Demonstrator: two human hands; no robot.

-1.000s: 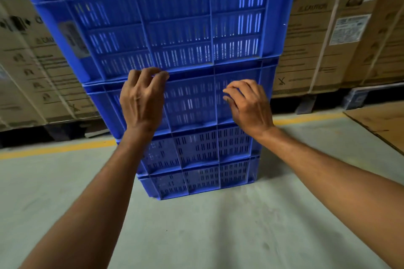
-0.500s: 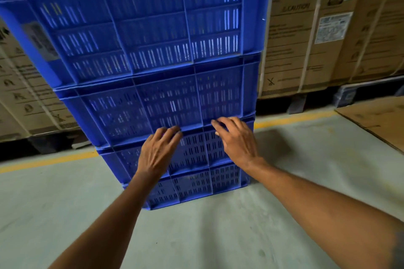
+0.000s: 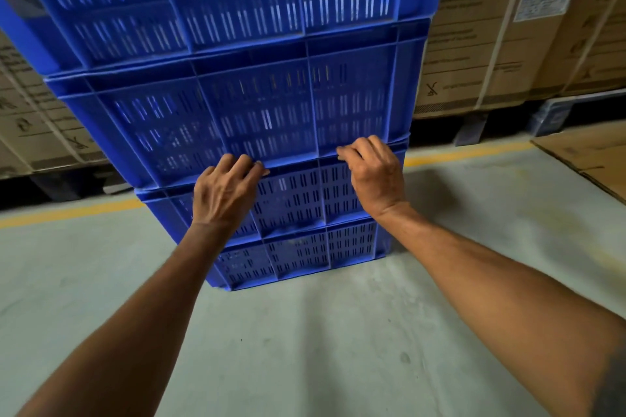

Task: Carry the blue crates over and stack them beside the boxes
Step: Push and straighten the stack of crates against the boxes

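Head view: the stack of blue crates (image 3: 271, 112) stands on the concrete floor (image 3: 305, 349) just in front of the cardboard boxes (image 3: 491, 44), so the carrying looks largely done. Both the left hand (image 3: 223, 193) and the right hand (image 3: 376, 176) hook curled fingers on a rim low in the stack, probably squaring it; whether more crates remain cannot be seen.

Grey-green concrete floor (image 3: 305, 349), dull, marked with faint stains and small dark spots. Painted across it, a yellow line (image 3: 67, 213), running left to right along the far side. Flat on the right, a creased brown cardboard sheet (image 3: 589, 152). Behind the line, a dark pallet block (image 3: 471, 129) in shadow, beside a blurred blue pallet (image 3: 555, 115).
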